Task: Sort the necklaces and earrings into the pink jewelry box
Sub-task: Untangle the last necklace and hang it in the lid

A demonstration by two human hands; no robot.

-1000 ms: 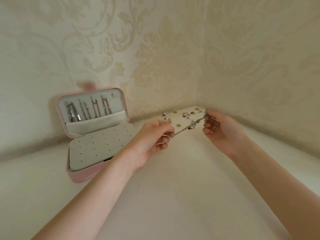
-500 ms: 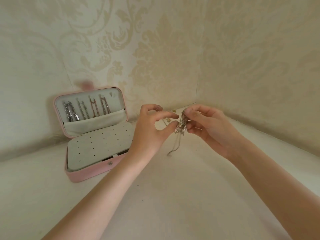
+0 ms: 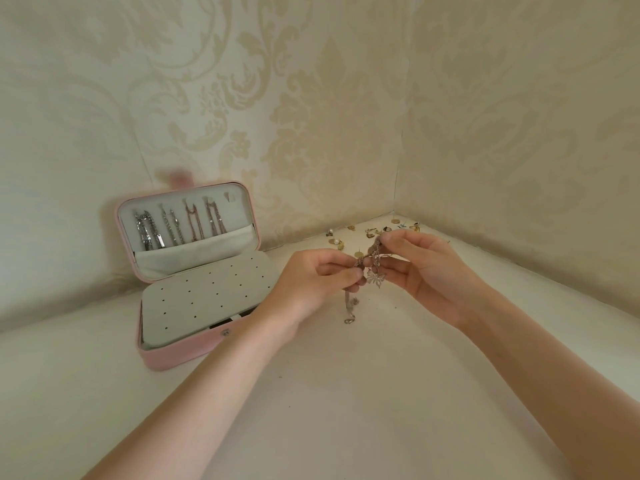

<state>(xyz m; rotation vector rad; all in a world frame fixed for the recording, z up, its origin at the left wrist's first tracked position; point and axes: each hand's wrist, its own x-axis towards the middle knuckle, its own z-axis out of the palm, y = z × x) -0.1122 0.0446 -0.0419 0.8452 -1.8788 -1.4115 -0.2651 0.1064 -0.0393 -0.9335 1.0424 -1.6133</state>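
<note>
Necklace (image 3: 372,268) is gathered up now: a second ago I had it stretched taut between my hands low over the counter (image 3: 329,393), and since then I have lifted it and brought its ends together, to the right of the pink jewelry box (image 3: 180,355). That suggests it is being readied for hanging in the lid. My left hand (image 3: 318,282) pinches the bunched chain, my right hand (image 3: 419,265) pinches it higher up. It is a thin silvery chain with a flower-shaped pendant dangling between my hands and a clasp end trailing below. Four other chains already hang in the box lid; earrings (image 3: 374,232) lie scattered beyond the box to its right, in the corner.
</note>
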